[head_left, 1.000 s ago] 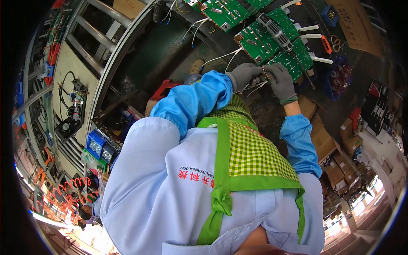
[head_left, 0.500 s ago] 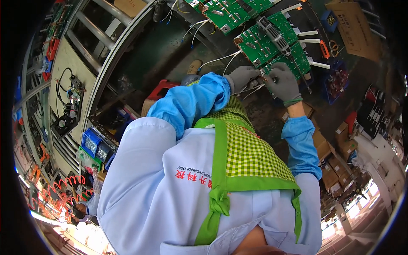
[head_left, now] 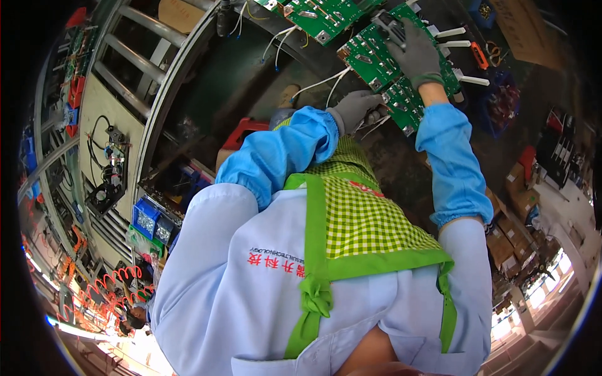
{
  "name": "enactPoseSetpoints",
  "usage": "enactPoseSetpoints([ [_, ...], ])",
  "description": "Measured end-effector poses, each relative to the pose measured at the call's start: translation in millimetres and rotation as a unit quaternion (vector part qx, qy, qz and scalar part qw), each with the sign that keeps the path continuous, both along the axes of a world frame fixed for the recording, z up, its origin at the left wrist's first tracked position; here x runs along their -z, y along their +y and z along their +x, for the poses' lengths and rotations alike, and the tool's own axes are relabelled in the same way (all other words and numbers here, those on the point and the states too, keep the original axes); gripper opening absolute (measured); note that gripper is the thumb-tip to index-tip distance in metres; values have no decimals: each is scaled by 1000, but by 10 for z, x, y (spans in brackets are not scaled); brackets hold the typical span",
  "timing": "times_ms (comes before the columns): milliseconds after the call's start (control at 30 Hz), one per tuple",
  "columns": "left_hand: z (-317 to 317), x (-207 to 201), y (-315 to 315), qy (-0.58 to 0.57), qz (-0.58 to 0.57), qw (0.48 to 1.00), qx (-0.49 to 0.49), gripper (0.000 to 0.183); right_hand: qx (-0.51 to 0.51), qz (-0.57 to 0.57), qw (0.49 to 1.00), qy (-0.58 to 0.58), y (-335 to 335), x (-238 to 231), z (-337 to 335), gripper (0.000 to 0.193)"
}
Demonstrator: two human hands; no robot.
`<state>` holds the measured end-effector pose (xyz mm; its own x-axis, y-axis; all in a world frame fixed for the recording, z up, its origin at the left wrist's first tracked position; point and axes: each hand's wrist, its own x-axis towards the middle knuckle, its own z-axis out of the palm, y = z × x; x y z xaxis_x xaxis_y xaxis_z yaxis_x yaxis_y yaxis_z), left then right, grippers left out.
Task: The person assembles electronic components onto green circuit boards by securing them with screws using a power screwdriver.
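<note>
My left hand (head_left: 359, 111), in a grey glove, is at the left corner of the nearest green circuit board (head_left: 402, 103). Its fingers are curled together, and what they pinch is too small to make out; thin white wires show beside them. My right hand (head_left: 419, 56), gloved too, reaches over the boards with its fingers wrapped round a grey powered screwdriver (head_left: 390, 28). Most of that tool is hidden under the glove. Beyond the nearest board lies another green board (head_left: 365, 56) with metal parts and white wires on its left end.
More green boards (head_left: 323, 19) lie farther off. White strips (head_left: 454, 44) stick out at the boards' right ends. Right of them are an orange-handled cutter (head_left: 480, 56), scissors (head_left: 495, 54) and a blue bin (head_left: 501, 106). A metal rail (head_left: 150, 125) runs along the left.
My right hand has left the spot beside my left hand, moved up and away over the boards, and closed on the screwdriver lying there. My left hand has stayed at the board's corner.
</note>
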<state>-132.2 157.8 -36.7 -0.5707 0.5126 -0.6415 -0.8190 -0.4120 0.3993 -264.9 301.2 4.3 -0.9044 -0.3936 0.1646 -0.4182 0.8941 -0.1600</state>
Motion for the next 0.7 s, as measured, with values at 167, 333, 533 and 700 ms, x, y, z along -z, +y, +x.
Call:
enactPoseSetpoints([
  [167,36,149,-56,2,40,999,-2,19,2,-214,977,7,-32,-987,239,43],
  [333,16,89,-33,-8,52,999,-12,20,15,-465,884,-44,0,-1853,530,34],
  [533,3,140,-17,-24,70,997,-4,20,-76,-617,783,-3,28,-1745,667,28],
  [700,-6,220,-10,-21,65,998,-5,19,-73,-551,807,198,238,-1288,692,18],
])
